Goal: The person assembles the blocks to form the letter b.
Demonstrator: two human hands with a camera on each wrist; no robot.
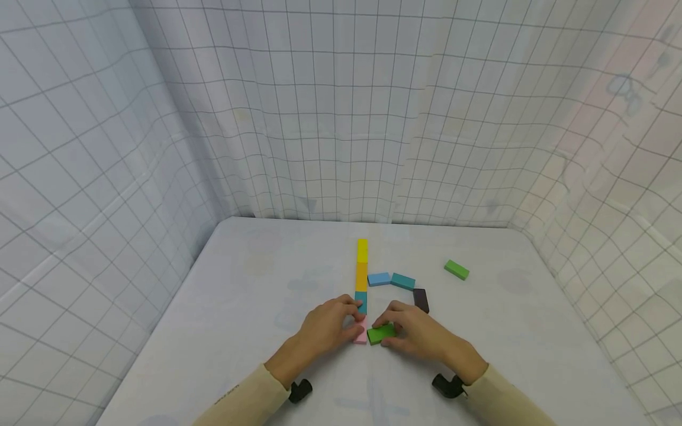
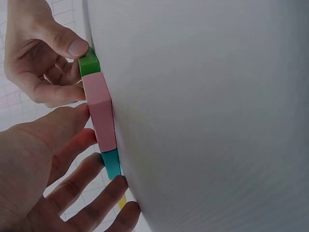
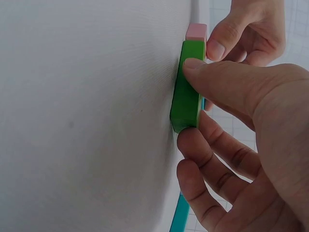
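Note:
My right hand (image 1: 418, 332) pinches a green block (image 1: 380, 334), with the thumb on its near side and fingers on its far side. Just left of it lies a pink block (image 1: 360, 338), the lowest piece of a straight upright line. My left hand (image 2: 72, 179) rests its thumb and fingertips along the left side of the pink block and reaches the teal block (image 2: 111, 164) beyond it; these fingers are fairly straight. In the right wrist view, the end of the green block (image 3: 186, 92) stands close to the pink block (image 3: 196, 32); whether they touch is hard to tell.
Above the teal block, the line continues with an orange block (image 1: 362, 277) and a yellow block (image 1: 363, 250). A light blue block (image 1: 379, 279), a teal block (image 1: 403, 281) and a dark block (image 1: 421, 300) curve off rightward. Another green block (image 1: 456, 270) lies apart on the white table (image 1: 256, 266).

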